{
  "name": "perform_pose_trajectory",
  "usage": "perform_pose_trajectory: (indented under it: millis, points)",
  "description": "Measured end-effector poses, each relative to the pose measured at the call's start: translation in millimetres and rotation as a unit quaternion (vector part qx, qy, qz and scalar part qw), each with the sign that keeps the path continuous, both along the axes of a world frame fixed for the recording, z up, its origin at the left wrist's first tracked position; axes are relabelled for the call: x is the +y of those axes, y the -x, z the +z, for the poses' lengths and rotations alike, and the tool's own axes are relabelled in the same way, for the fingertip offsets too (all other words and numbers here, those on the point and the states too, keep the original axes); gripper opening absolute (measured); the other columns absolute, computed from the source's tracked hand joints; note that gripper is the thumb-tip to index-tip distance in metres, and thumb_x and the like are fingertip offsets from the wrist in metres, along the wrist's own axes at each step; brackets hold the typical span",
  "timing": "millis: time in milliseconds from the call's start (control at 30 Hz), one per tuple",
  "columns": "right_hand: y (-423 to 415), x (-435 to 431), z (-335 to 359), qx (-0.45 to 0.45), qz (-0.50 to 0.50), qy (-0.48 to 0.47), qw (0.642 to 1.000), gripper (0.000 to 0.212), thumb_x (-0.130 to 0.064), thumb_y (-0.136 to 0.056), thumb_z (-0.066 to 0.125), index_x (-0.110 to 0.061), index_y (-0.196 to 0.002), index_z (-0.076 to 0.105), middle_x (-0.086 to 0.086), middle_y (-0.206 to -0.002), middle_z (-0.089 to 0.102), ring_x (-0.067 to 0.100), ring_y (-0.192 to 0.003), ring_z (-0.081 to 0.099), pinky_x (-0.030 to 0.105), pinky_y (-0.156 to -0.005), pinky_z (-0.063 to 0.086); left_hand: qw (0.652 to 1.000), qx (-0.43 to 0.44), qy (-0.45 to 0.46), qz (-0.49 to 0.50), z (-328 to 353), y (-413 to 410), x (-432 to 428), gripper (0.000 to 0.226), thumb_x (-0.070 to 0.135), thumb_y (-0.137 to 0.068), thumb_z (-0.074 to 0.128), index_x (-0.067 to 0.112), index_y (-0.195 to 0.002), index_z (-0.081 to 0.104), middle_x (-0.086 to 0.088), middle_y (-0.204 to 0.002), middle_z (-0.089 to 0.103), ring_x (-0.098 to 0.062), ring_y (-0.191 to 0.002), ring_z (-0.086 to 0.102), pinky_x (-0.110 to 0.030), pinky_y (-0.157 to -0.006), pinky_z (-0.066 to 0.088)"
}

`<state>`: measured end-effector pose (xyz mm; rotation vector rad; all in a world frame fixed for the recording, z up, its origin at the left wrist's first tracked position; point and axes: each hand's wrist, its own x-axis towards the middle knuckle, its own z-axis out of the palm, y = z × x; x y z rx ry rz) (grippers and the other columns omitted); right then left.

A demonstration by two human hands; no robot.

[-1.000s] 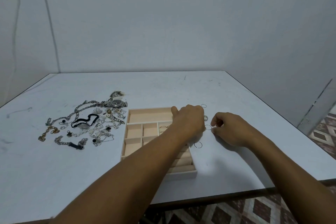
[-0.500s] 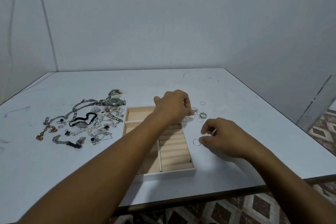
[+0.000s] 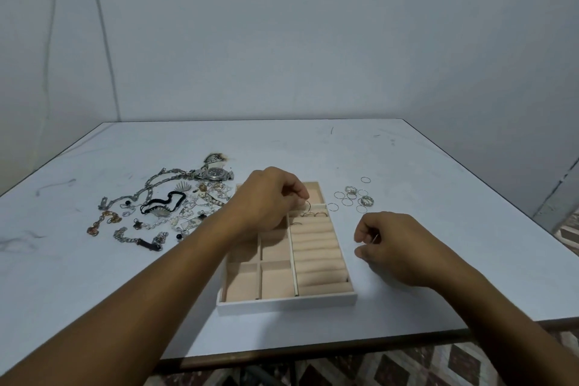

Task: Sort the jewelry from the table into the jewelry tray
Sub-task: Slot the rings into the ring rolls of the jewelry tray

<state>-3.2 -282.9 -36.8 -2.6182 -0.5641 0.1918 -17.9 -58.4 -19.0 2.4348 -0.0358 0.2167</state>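
Note:
A beige jewelry tray [image 3: 286, 302] with small compartments and padded ring rolls lies in front of me. My left hand [image 3: 269, 197] hovers over its far part and pinches a thin ring [image 3: 308, 207] just above the ring rolls, where a few rings [image 3: 313, 214] sit in the slots. To the tray's right, my right hand [image 3: 388, 244] holds a thin ring [image 3: 375, 238] between thumb and curled fingers above the table. Several loose rings [image 3: 354, 197] lie on the table beyond that hand.
A tangled pile of chains, bracelets and a black cord [image 3: 163, 210] lies left of the tray, with a wristwatch [image 3: 215, 173] at its far end. The white table [image 3: 313, 147] ends close in front of me and at the right; patterned floor shows below.
My left hand has moved back from the loose rings to the tray's ring rolls with a ring. My right hand has drawn toward me and lifted a ring off the table.

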Motion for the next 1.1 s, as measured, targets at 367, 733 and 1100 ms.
perform_pose_trajectory:
  millis: [367,733,1100]
  points:
    - [7.9,-11.7,12.9,0.012,0.006,0.038,0.999,0.01,-0.017,-0.084,0.067,-0.026,-0.089,0.065,-0.01,-0.084,0.062,0.005,-0.076,0.058,0.018,-0.063,0.042,1.0,0.004,-0.005,-0.015,-5.6,8.6,-5.3,0.005,0.023,-0.084,0.072,0.022,-0.089,0.074,0.006,-0.08,0.072,-0.003,-0.076,0.067,-0.012,-0.068,0.049]
    - [12.6,-24.1,17.0,0.051,0.03,0.056,0.997,0.011,-0.021,-0.081,0.073,-0.026,-0.082,0.063,-0.007,-0.081,0.065,0.006,-0.07,0.057,0.025,-0.071,0.049,1.0,0.007,-0.002,-0.011,-5.6,11.9,-7.1,0.007,0.021,-0.084,0.072,0.02,-0.09,0.075,0.007,-0.079,0.072,0.005,-0.069,0.059,0.0,-0.06,0.038]
    - [9.0,-21.8,25.2,0.076,0.048,-0.042,0.995,0.012,-0.014,-0.078,0.075,-0.023,-0.072,0.07,-0.004,-0.07,0.07,0.005,-0.059,0.06,0.024,-0.061,0.051,1.0,-0.001,-0.019,-0.01,-8.6,13.7,-10.2,0.007,0.023,-0.084,0.072,0.02,-0.09,0.075,0.003,-0.078,0.074,0.004,-0.066,0.059,0.0,-0.061,0.036]
